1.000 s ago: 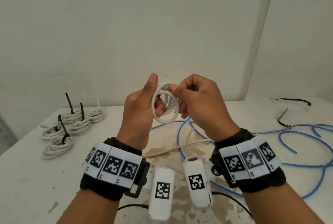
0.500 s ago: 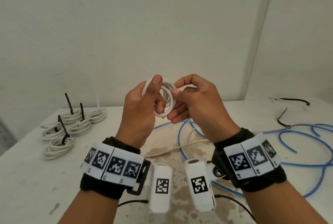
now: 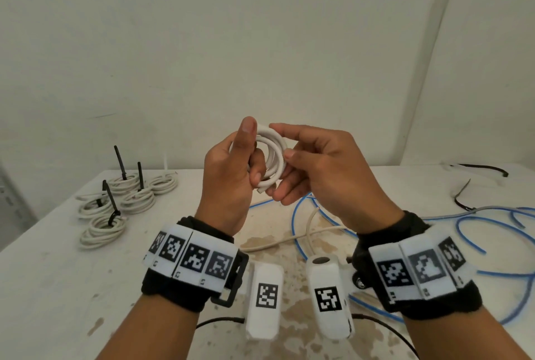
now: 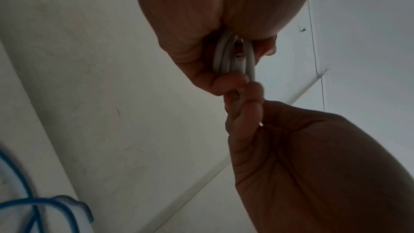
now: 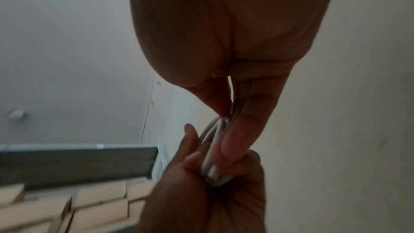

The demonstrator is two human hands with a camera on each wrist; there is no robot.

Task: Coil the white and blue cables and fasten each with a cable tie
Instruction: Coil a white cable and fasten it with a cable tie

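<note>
A small white cable coil (image 3: 273, 156) is held upright above the table between both hands. My left hand (image 3: 252, 154) grips its left side, thumb up over the top and fingers curled through the loops. My right hand (image 3: 285, 142) pinches the coil's right side between index fingertip and thumb. The cable's cut end sticks out at the bottom of the coil. The left wrist view shows the coil (image 4: 226, 58) edge-on between the fingers. In the right wrist view the coil (image 5: 211, 166) sits under my right thumb. A blue cable (image 3: 492, 246) lies loose on the table at right.
Several tied white coils (image 3: 115, 209) with black cable ties standing up lie at the table's far left. A loose white cable (image 3: 289, 239) crosses the stained middle of the table (image 3: 43, 287). Black cable ties (image 3: 489, 168) lie at the far right, near the wall.
The coil has turned from face-on to more edge-on. My left thumb now sits over its top. My right hand's fingers have spread from a curled grip into a fingertip pinch.
</note>
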